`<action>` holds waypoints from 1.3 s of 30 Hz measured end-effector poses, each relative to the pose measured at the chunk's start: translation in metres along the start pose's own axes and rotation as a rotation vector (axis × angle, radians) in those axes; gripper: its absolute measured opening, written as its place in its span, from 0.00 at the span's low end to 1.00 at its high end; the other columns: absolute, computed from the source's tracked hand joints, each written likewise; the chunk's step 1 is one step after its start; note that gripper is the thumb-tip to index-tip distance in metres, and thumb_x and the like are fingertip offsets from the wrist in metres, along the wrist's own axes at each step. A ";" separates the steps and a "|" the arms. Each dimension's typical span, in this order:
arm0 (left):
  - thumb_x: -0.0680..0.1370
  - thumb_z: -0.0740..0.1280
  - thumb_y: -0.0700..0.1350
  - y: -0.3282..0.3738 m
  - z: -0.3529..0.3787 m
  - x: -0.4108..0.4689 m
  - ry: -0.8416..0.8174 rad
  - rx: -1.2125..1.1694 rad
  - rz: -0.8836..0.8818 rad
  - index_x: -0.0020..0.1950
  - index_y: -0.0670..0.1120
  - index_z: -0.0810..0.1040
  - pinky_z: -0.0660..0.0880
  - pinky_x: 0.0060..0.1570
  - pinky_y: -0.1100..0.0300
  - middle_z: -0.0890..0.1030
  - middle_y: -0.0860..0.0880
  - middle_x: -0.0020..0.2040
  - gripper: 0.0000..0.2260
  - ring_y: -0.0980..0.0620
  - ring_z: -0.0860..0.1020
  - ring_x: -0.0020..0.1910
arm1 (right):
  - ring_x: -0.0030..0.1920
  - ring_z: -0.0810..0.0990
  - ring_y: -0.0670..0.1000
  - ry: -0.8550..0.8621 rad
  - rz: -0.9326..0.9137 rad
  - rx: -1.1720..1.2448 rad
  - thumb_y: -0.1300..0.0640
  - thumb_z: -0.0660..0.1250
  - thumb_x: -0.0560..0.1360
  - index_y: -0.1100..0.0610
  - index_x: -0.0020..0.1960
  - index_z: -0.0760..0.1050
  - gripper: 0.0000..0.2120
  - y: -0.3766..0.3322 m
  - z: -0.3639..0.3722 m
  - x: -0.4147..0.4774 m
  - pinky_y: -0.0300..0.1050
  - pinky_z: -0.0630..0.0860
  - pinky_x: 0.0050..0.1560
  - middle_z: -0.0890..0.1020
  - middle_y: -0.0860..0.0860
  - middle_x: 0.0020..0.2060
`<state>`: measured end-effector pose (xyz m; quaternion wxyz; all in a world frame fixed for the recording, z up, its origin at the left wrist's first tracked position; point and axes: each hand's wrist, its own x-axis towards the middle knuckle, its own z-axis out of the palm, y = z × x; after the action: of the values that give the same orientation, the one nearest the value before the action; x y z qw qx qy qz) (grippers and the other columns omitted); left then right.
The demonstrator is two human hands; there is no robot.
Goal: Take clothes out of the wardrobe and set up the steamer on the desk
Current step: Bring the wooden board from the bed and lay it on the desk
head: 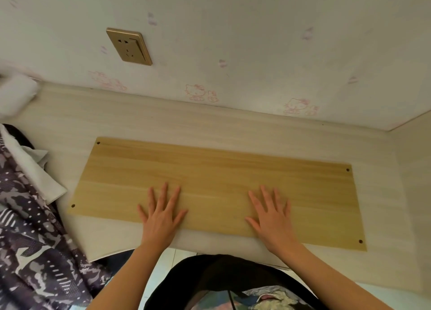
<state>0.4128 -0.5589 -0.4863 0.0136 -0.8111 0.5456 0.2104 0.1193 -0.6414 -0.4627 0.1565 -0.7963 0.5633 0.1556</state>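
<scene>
Both hands lie flat and spread on a wooden board [210, 170]. The left hand [161, 214] and the right hand [270, 216] are palm down with straight, parted fingers and press on its near long edge without gripping. The board rests lengthwise on the worktop [163, 123], close to the front edge. Its far edge is well short of the wall, where a socket [129, 46] sits above the back left of the worktop.

The board looks stiff, thin and smooth-faced, so it should slide easily under flat palms. To lift it, the short ends or the near long edge seem the best places to hold. Its near right corner may overhang the front edge, though the wide lens makes that hard to judge.

The clothes [30, 228] are heaped at the left edge of the worktop, a dark patterned fabric with a white piece [35, 170] on top (its tip is just beside the board's left end). They will be soft, limp and light, best gathered in a bunch or taken by a collar or shoulder seam so nothing trails. A blurred white thing [16, 93] sits at the back left corner, and I cannot tell what it is. No steamer is in view.
</scene>
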 end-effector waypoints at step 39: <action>0.73 0.46 0.72 -0.047 -0.001 -0.016 0.046 -0.022 -0.019 0.75 0.68 0.46 0.46 0.69 0.33 0.44 0.60 0.79 0.30 0.48 0.39 0.78 | 0.72 0.55 0.69 0.035 0.014 0.000 0.33 0.48 0.74 0.38 0.73 0.58 0.29 -0.052 0.020 -0.008 0.78 0.57 0.60 0.62 0.58 0.74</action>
<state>0.4499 -0.5261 -0.4893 -0.0059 -0.8209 0.5359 0.1974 0.1641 -0.6096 -0.4737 0.1456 -0.7948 0.5716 0.1429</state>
